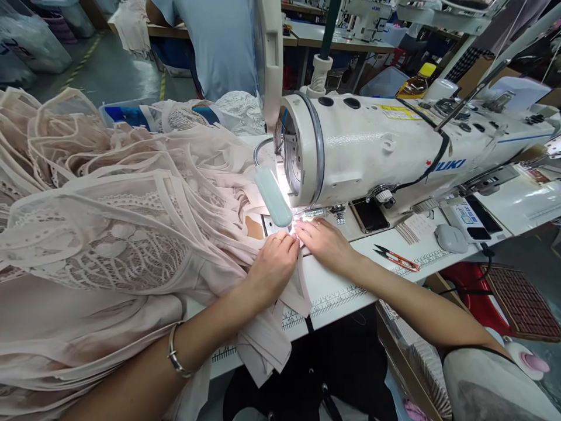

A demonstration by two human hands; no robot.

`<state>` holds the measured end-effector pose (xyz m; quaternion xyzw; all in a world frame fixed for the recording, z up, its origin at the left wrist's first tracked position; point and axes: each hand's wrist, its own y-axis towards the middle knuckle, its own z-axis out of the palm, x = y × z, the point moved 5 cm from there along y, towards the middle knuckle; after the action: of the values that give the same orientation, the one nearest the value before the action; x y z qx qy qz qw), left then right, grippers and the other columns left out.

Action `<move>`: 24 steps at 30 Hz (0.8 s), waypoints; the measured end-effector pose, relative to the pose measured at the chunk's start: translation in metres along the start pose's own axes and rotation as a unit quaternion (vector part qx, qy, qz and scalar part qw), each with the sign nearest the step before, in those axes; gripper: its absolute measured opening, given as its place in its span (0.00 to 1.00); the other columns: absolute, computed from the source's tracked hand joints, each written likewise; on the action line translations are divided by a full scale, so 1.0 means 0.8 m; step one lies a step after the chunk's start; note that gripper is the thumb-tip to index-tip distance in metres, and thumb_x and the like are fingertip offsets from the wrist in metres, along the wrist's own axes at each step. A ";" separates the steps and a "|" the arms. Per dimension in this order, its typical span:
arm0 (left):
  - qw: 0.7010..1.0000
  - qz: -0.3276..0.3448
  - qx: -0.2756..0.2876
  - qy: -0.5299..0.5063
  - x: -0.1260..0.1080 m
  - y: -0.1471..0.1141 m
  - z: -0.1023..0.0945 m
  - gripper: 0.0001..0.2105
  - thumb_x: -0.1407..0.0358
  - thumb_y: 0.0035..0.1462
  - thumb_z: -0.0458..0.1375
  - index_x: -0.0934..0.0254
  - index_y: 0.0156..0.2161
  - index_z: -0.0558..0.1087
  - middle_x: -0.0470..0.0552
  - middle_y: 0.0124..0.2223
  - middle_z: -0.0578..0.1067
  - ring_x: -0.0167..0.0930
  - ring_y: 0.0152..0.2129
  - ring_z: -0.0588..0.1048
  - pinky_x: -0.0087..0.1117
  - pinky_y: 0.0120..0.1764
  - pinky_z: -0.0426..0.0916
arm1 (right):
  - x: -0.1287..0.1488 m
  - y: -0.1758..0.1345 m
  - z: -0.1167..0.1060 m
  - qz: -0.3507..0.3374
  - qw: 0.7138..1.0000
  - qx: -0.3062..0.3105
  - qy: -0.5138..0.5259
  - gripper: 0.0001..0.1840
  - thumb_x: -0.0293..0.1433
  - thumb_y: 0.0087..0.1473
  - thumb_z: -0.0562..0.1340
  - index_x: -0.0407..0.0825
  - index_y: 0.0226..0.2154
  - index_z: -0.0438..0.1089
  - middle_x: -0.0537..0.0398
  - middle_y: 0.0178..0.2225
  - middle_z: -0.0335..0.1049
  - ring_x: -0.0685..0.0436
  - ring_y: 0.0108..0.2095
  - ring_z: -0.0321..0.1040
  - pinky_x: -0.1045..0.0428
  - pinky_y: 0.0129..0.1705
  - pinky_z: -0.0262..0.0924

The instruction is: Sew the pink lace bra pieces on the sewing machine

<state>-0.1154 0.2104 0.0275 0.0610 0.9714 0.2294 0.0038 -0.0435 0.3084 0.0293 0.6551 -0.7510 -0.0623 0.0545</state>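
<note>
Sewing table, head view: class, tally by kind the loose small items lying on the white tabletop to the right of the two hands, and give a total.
Thread snips, red-handled: 1
Phones, dark screens: 2, one under the machine, one farther right
Grey rounded pad: 1
Total: 4
Left hand and right hand press pale pink fabric by the needle.

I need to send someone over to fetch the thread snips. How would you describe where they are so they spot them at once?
Start at the white sewing machine and drop to the white table in front of it. Just past the right hand, the thread snips lie flat near the printed ruler edge. They are the only small tool there with dark blades and red-orange handles.
</note>
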 end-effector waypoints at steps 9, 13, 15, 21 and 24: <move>1.000 0.006 0.024 0.004 -0.006 0.001 0.012 0.18 0.78 0.67 0.43 0.79 0.54 0.71 0.68 0.52 0.77 0.41 0.52 0.75 0.44 0.55 0.70 | -0.033 -0.004 0.017 0.086 0.992 0.063 0.070 0.26 0.20 0.63 0.49 0.50 0.58 0.70 0.46 0.56 0.73 0.37 0.49 0.71 0.43 0.49 0.67; 0.999 0.014 0.023 0.017 -0.006 0.003 0.010 0.19 0.78 0.67 0.42 0.81 0.54 0.71 0.69 0.52 0.78 0.42 0.51 0.76 0.45 0.55 0.70 | -0.030 -0.003 0.017 0.096 0.991 0.069 0.063 0.27 0.20 0.63 0.49 0.50 0.58 0.70 0.46 0.55 0.74 0.38 0.48 0.71 0.44 0.47 0.67; 1.000 0.017 0.014 0.018 -0.005 0.002 0.010 0.19 0.78 0.67 0.43 0.82 0.55 0.71 0.69 0.53 0.77 0.43 0.51 0.76 0.45 0.55 0.71 | -0.029 -0.001 0.015 0.103 0.989 0.084 0.059 0.28 0.20 0.62 0.48 0.50 0.59 0.70 0.46 0.55 0.74 0.38 0.47 0.71 0.45 0.44 0.67; 1.000 0.007 0.013 -0.002 -0.001 0.000 0.014 0.19 0.78 0.67 0.43 0.80 0.56 0.71 0.69 0.54 0.77 0.42 0.53 0.75 0.47 0.57 0.70 | -0.028 0.002 0.007 0.125 0.986 0.081 0.079 0.26 0.22 0.63 0.48 0.51 0.57 0.71 0.48 0.51 0.76 0.39 0.47 0.70 0.48 0.37 0.64; 1.000 0.004 0.018 -0.011 0.001 0.000 0.016 0.19 0.78 0.67 0.44 0.78 0.57 0.70 0.69 0.55 0.76 0.43 0.54 0.75 0.48 0.57 0.71 | -0.028 0.004 0.005 0.128 0.984 0.074 0.099 0.25 0.23 0.64 0.48 0.51 0.57 0.70 0.48 0.52 0.75 0.40 0.48 0.70 0.49 0.40 0.64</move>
<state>-0.1153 0.2165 0.0161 0.0676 0.9751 0.2108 0.0127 -0.0441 0.3308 0.0262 0.5589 -0.8219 0.0661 0.0880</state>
